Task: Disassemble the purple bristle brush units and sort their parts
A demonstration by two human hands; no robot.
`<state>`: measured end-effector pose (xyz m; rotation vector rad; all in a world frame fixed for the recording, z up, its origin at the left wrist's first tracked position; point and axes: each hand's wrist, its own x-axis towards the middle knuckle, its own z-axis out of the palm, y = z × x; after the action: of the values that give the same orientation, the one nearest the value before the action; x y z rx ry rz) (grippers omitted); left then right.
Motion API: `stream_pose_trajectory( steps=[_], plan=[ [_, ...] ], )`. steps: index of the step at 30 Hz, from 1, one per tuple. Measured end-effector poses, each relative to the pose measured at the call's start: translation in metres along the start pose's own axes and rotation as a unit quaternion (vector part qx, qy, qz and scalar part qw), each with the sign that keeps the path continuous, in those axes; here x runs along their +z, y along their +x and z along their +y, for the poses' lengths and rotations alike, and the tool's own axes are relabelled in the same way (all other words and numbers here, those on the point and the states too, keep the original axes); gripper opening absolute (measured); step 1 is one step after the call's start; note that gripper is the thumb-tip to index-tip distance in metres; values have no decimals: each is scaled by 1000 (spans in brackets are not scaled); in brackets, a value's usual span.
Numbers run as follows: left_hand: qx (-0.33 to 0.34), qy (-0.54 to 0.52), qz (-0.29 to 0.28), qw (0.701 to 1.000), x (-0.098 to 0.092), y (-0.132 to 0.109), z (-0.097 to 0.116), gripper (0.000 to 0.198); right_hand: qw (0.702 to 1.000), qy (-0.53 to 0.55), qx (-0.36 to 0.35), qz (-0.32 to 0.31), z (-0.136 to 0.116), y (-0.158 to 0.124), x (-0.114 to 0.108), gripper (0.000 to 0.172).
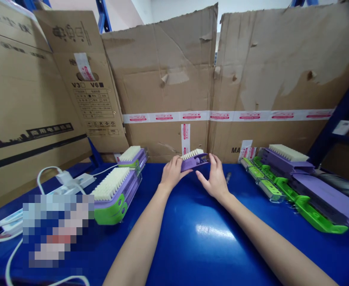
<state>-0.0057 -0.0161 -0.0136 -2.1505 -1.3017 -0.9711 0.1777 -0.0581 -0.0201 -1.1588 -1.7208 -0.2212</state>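
Observation:
A purple brush piece (190,163) with cream bristles on top is held over the blue table, tilted with its right end higher. My left hand (172,172) grips its left end, thumb along the lower edge. At the right end, the fingers of my right hand (216,178) rest against the brush, while the thumb sits apart beneath it. An open section with dark gaps shows in the brush's side near my right hand. A small clear piece (228,177) lies just right of my right hand.
Purple-and-green brushes (111,194) stand left, bristles up. Right are bright green frame parts (305,206), a clear-and-green part (266,186), and purple housings (329,190) with a brush block (289,153). A power strip (88,180) with white cables lies left. Cardboard (162,91) walls the back.

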Motion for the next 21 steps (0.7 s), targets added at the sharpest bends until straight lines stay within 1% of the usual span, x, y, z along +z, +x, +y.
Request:
stream_pose_trajectory(
  steps=[3,5,7,9,10,11,12,14,15,17,19,21],
  plan=[
    [53,3,-15,998,-2,0,3,50,995,76,64,-15,8,1,1,72],
    [59,-12,-20,998,-4,-1,5,51,983,139,114,-32,11,2,0,68],
    [36,-51,-22,998,-6,-1,7,55,967,195,156,-48,14,3,-1,66],
    [-22,-117,-26,993,-7,0,7,58,950,237,191,-65,17,3,-2,65],
    [-61,-162,-35,984,-6,1,6,56,943,251,206,-71,19,3,-2,64],
    [-106,-213,-47,970,-5,2,5,54,937,261,220,-74,21,4,-2,64],
    [-151,-267,-64,950,-4,3,4,51,932,268,231,-76,23,4,-3,65],
    [-224,-367,-110,896,-2,5,-1,48,925,277,247,-76,29,4,-3,68],
    [-248,-406,-134,869,-1,6,-4,49,922,282,253,-80,32,4,-3,69],
    [-271,-463,-175,826,0,7,-8,50,914,293,262,-101,38,4,-5,71],
    [-274,-509,-201,791,0,7,-12,53,908,299,259,-136,45,3,-7,74],
    [-273,-549,-219,759,-1,7,-14,61,909,294,244,-169,49,2,-10,78]
  ],
)
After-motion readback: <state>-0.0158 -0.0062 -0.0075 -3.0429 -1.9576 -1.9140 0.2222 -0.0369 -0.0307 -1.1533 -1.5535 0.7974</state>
